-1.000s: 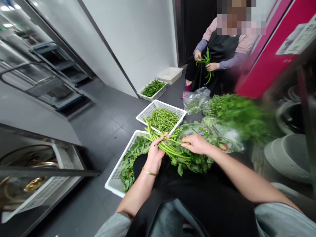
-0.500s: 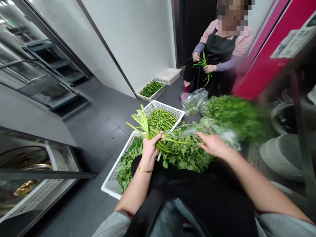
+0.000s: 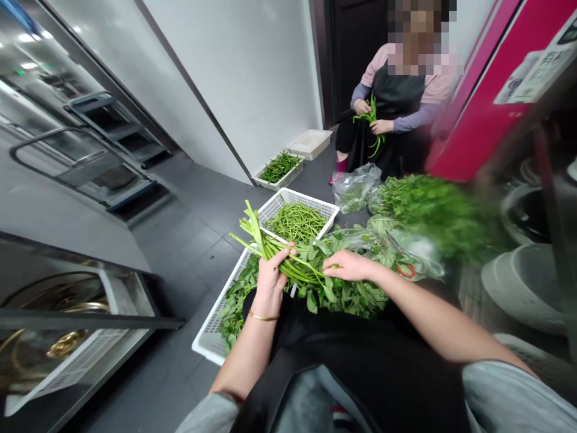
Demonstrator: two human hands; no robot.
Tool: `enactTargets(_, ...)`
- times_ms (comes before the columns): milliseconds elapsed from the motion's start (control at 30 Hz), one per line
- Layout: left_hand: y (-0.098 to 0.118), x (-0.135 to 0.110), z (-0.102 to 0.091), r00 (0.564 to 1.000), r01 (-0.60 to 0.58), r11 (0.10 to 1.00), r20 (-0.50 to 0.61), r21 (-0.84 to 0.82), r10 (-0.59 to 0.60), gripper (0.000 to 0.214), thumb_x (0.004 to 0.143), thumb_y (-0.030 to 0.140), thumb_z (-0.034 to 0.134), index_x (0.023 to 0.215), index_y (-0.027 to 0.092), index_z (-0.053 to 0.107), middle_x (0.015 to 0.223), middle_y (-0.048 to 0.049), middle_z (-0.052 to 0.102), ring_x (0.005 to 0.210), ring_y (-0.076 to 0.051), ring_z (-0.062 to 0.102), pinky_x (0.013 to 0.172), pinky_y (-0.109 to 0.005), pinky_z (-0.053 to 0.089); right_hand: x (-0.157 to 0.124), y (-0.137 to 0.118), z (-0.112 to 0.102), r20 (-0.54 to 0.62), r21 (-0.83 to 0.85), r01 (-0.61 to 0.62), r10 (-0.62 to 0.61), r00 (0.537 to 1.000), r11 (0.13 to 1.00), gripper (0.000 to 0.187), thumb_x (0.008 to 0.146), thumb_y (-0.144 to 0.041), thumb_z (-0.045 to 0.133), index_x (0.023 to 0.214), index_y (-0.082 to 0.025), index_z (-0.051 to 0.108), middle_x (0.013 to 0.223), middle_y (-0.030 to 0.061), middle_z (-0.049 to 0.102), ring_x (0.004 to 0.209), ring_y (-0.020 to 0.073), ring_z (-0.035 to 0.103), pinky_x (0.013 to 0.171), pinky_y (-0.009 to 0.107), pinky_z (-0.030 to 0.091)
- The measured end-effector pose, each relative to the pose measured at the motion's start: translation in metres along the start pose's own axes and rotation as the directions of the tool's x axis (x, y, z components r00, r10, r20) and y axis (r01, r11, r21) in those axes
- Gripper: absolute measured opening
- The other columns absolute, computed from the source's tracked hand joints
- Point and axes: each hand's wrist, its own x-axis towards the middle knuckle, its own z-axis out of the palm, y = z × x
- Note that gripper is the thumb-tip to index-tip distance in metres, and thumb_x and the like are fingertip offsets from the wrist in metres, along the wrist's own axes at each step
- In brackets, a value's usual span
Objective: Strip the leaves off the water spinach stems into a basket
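Left-hand grip (image 3: 270, 282) on one leafy bunch (image 3: 293, 269), right hand (image 3: 349, 266) apparently touching, two baskets (image 3: 288, 196)

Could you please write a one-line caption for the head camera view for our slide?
Left hand grips leafy stems over a white basket; right hand touches them.

Green stems (image 3: 293, 270), white lattice basket (image 3: 206, 343), magenta panel (image 3: 473, 120)
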Motion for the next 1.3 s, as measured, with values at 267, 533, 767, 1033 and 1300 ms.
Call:
enactTargets(267, -0.017, 0.000, 0.000, 0.993, 0.079, 0.995, -0.085, -0.064, -0.085, 0.024, 0.055, 0.013, 0.075, 0.078, 0.005, 0.072, 0.064, -0.0065, 0.069, 0.050, -0.010, 0.059, 0.052, -0.021, 0.049, -0.002, 0.015, 0.036, 0.072, 0.275, -0.122, 0.106, 0.992, 0.954, 0.030, 0.077, -0.040, 0.058, 0.067, -0.013, 0.067, 0.056, -0.0027, 0.055, 0.054, 0.0097, 0.045, 0.056, 0.022, 0.034)
enactTargets(533, -0.017, -0.004, 0.005, 0.997, 0.024, 0.997, -0.074, -0.067, -0.029, 0.014, 0.058, 0.015, 0.075, 0.072, 0.010, 0.072, 0.062, -0.0039, 0.066, 0.048, -0.008, 0.055, 0.048, -0.018, 0.046, -0.049, 0.050, 0.010, -0.606, 0.371, -0.207, 0.405, 0.685, 0.905, 0.052, 0.092, -0.044, 0.019, 0.067, -0.019, 0.058, 0.066, 0.0094, 0.061, 0.054, 0.0174, 0.052, 0.048, 0.030, 0.039)
enactTargets(767, -0.017, -0.003, 0.017, 0.991, -0.065, 0.998, -0.116, 0.003, 0.065, 0.019, 0.055, 0.015, 0.075, 0.072, 0.008, 0.071, 0.069, -0.0076, 0.070, 0.056, -0.011, 0.061, 0.053, -0.019, 0.048, -0.061, 0.028, -0.024, -0.524, 0.095, -0.334, 0.332, 0.784, 0.938, 0.039, 0.082, -0.055, 0.049, 0.064, -0.020, 0.052, 0.063, 0.0033, 0.056, 0.059, 0.0176, 0.051, 0.055, 0.030, 0.039)
enactTargets(1033, -0.023, -0.014, 0.021, 0.994, 0.105, 0.994, 0.017, -0.030, -0.105, 0.018, 0.056, 0.016, 0.074, 0.074, 0.010, 0.071, 0.065, -0.0047, 0.067, 0.049, -0.009, 0.055, 0.051, -0.021, 0.047, -0.001, -0.002, 0.018, -0.301, 0.182, 0.029, 0.028, 0.953, 0.983, 0.035, 0.085, -0.037, 0.050, 0.059, -0.015, 0.058, 0.057, -0.0004, 0.054, 0.057, 0.0115, 0.047, 0.059, 0.024, 0.035)
enactTargets(1300, -0.029, -0.016, 0.037, 0.991, 0.117, 0.991, 0.081, -0.072, -0.111, 0.017, 0.055, 0.013, 0.072, 0.072, 0.011, 0.070, 0.064, -0.0041, 0.067, 0.051, -0.009, 0.055, 0.051, -0.022, 0.044, -0.025, -0.006, 0.023, -0.417, 0.052, -0.207, 0.209, 0.884, 0.977, 0.037, 0.086, -0.037, 0.040, 0.059, -0.017, 0.056, 0.059, 0.0037, 0.059, 0.058, 0.0150, 0.054, 0.059, 0.026, 0.041)
